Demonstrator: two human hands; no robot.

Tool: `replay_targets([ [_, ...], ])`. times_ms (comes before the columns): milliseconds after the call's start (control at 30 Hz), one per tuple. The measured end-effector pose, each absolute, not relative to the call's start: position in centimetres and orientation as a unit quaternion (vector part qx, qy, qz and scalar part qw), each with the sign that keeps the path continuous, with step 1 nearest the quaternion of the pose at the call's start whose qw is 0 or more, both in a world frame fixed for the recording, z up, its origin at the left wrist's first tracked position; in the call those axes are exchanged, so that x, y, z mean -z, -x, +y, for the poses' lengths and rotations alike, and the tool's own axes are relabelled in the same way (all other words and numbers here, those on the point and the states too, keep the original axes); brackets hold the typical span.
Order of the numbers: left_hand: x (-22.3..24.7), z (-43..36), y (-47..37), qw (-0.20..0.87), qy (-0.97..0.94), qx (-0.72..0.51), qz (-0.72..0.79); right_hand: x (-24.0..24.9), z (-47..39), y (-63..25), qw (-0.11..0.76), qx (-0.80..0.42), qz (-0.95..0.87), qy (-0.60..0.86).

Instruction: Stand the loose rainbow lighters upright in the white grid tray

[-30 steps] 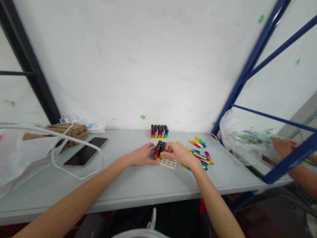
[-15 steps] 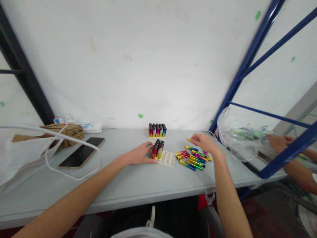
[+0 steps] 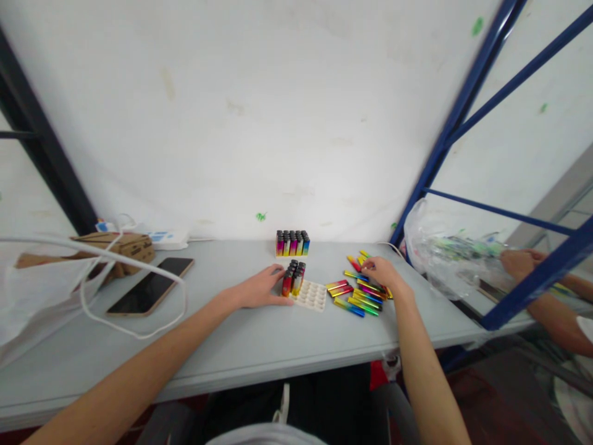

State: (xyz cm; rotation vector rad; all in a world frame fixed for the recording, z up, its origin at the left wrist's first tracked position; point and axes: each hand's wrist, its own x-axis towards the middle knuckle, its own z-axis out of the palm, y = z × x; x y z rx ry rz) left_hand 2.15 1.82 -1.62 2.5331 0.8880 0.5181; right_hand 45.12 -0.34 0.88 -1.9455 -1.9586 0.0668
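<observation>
Several black-topped, shiny coloured lighters [image 3: 294,279] stand upright in the left part of a white tray [image 3: 315,295] with round hollows. Beside them, touching the tray's left end, is my left hand [image 3: 265,287], its thumb and fingers apart. My right hand [image 3: 380,272] is over the back right of a loose pile of shiny coloured lighters [image 3: 365,300], fingers bent down; what its fingertips hold, if anything, is hidden. A red and yellow one [image 3: 354,264] lies just left of those fingertips. Near the wall a full block of upright lighters [image 3: 292,243] stands.
A black phone [image 3: 151,287], a white cable [image 3: 178,309], a cardboard box [image 3: 134,247] and a white bag [image 3: 41,296] are on the left. Rightwards are a clear plastic bag [image 3: 433,253], a blue metal frame [image 3: 428,167] and another person's arms [image 3: 549,309].
My right hand has moved slightly down and right over the pile, and lighters at the pile's back now show beside its fingers. The left hand stays at the tray.
</observation>
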Motion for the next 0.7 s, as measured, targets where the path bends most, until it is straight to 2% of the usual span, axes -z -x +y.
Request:
replay_targets([
  [367,1.6,1.8,-2.1,0.201,-0.908,-0.169,0.327,0.5,0.2,-46.3,0.215,-0.016,-0.671,0.709],
  [500,1.9,1.9,-2.0,0.205,-0.908,-0.173,0.322,0.2,0.7,-46.4,0.351,-0.025,-0.667,0.657],
  [700,2.1,2.1,-1.9,0.206,-0.908,-0.185,0.315,-1.8,0.6,-43.6,0.605,-0.155,-0.587,0.515],
])
